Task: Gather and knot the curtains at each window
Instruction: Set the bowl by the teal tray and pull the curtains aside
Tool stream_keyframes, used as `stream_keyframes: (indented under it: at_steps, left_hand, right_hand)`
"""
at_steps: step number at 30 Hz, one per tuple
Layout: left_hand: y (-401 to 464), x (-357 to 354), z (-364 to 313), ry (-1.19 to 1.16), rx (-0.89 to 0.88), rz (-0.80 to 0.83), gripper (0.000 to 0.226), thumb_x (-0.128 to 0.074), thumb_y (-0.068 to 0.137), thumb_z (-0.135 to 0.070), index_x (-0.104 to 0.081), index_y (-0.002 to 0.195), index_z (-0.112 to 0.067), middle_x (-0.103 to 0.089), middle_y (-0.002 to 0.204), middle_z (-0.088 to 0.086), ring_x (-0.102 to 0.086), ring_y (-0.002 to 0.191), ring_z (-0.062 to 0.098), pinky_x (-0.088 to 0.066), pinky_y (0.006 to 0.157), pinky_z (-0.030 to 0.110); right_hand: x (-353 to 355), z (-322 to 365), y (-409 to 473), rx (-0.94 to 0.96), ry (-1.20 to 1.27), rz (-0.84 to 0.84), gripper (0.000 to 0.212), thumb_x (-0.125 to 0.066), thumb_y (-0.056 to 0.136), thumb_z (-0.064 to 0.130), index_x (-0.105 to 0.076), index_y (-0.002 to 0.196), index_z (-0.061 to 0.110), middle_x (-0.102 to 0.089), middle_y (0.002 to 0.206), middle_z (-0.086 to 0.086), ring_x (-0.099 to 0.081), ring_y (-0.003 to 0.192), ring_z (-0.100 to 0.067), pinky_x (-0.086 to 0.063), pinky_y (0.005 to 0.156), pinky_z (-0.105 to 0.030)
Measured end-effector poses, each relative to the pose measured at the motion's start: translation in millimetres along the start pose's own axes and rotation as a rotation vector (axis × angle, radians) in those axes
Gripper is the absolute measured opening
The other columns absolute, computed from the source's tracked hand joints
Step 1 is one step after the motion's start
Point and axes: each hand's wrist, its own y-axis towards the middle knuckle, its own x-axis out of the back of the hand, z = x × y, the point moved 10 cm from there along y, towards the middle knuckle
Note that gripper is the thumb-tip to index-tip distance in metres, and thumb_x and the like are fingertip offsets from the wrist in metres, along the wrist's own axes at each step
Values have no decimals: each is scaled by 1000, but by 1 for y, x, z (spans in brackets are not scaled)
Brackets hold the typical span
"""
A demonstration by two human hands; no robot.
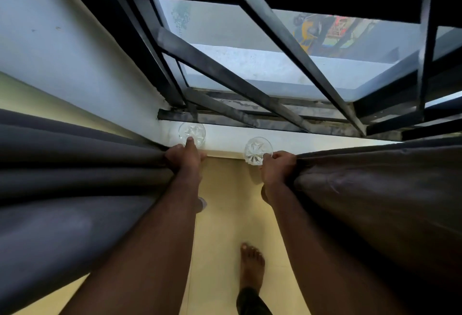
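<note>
My left grip [183, 157] is curled round the inner edge of the left curtain [75, 177], fingers bunched into the folds and one finger lying straight out toward the sill. My right grip [277, 167] is clamped the same way on the edge of the right curtain [375, 189], knuckles up, the cloth pinched in the fist. Both panels run away from my hands to either side, the left one in thick grey rolls, the right one flatter and creased, with a gap of bare wall between my arms.

I judge this to be the gathering step: each hand has one panel by its edge, and nothing is bunched into a single rope yet, let alone knotted. The next move calls for drawing the cloth together, hand over hand, until there is enough slack in one bundle to loop and tie.

Just past my hands is the window sill [312, 143], and on it stand two cut glass tumblers: the left glass [192, 131] close by my outstretched fingertip, the right glass [258, 151] sitting at the sill's front edge, just beside my right knuckles. I would need to pull the curtains clear of them, since a swinging fold could sweep either one off. Beyond are the dark window bars [225, 74], and below, my bare foot [252, 264] on the floor.
</note>
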Motion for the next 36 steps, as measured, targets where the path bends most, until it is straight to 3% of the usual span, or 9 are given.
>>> stream_keyframes:
  at_steps: [4,10,14,18,20,25,29,34,36]
  left_hand:
    - [6,6,-5,11,4,-99,33,-73,92,-24,-60,110,1,-75,92,14,-72,67,23,-61,67,33]
    - [16,-2,-17,263,-67,-98,40,-65,99,-22,-59,128,4,-69,122,14,-69,110,26,-47,71,19]
    - [9,1,-14,393,-128,-87,43,-76,87,-17,-63,120,8,-71,116,15,-69,107,29,-59,87,33]
    - [-10,11,0,355,-183,-9,36,-55,98,-8,-54,124,16,-66,117,27,-69,102,37,-62,75,34]
    - [-30,19,5,348,-212,3,32,-54,99,-7,-58,120,17,-69,109,26,-70,96,38,-60,67,29]
    - [-97,66,15,237,-196,28,20,-54,93,1,-73,97,6,-70,76,13,-73,67,33,-63,63,45]
    - [-138,108,30,189,-145,123,20,-53,96,-4,-66,97,11,-72,78,18,-75,72,37,-64,69,49]
    - [-193,178,42,251,-234,61,29,-55,90,-1,-64,65,-9,-70,59,14,-71,52,29,-62,57,48]
    - [-209,209,34,265,-287,83,20,-58,90,-2,-71,74,-2,-73,65,16,-72,55,29,-63,59,47]
  right_hand:
    - [-4,8,-4,26,-14,4,12,-71,76,7,-70,65,3,-71,62,-9,-71,59,-28,-63,65,-47]
    - [5,19,0,74,-65,-19,17,-68,78,8,-67,61,3,-69,60,-10,-71,62,-28,-62,68,-42]
    - [4,15,-6,71,-46,-16,18,-67,76,8,-64,59,3,-69,60,-12,-72,61,-31,-63,64,-45]
    - [9,16,-29,72,-36,7,21,-64,77,4,-59,57,5,-67,59,-13,-70,59,-29,-62,59,-48]
    - [17,18,-40,76,-19,10,23,-62,76,4,-54,54,8,-59,53,-11,-63,53,-26,-59,55,-50]
    - [40,23,-80,90,-93,39,13,-64,77,9,-61,64,5,-63,57,-4,-72,60,-28,-62,56,-52]
    - [70,41,-140,119,-120,66,18,-65,86,8,-66,68,11,-69,65,-6,-72,62,-25,-64,64,-46]
    - [107,38,-220,122,-110,73,14,-62,92,9,-75,94,3,-72,81,-8,-71,75,-24,-62,72,-36]
    - [119,37,-255,125,-124,49,14,-64,93,11,-76,97,6,-73,85,-7,-69,78,-21,-59,71,-33]
